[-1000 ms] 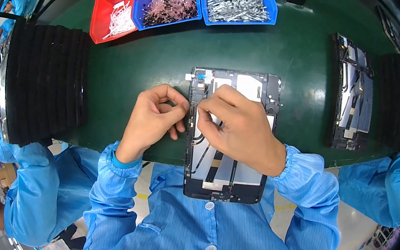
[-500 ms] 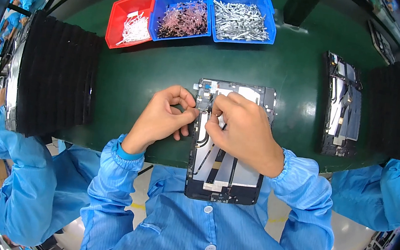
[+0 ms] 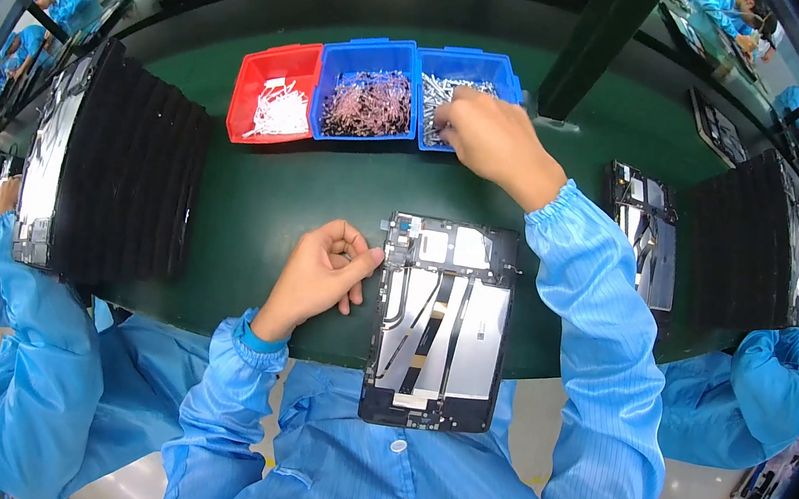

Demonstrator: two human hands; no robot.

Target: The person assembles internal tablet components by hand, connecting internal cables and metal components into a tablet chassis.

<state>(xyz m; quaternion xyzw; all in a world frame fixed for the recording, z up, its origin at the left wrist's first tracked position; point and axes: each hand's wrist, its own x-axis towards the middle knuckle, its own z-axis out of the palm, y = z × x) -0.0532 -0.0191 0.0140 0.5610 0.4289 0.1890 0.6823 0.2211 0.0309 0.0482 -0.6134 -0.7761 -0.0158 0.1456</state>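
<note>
In front of me lies an opened tablet, its inner side up, with a black frame, dark ribbon cables and a silvery plate. Its near end reaches past the table's front edge. My left hand is beside its upper left corner, fingers curled and the thumb tip at the tablet's edge. Whether anything sits between thumb and finger is hidden. My right hand reaches into the right blue bin, which holds many small silver-and-white strips. Its fingertips are down among them and blurred.
Beside that bin stand another blue bin of pinkish-dark small parts and a red bin of white ones. Tall black stacks rise at left and right. Another opened tablet lies at right, near a dark green post. Co-workers sit either side.
My right hand has left the tablet's upper part and moved forward into the right blue bin. My left hand stays at the tablet's left edge. The view has tilted up.
</note>
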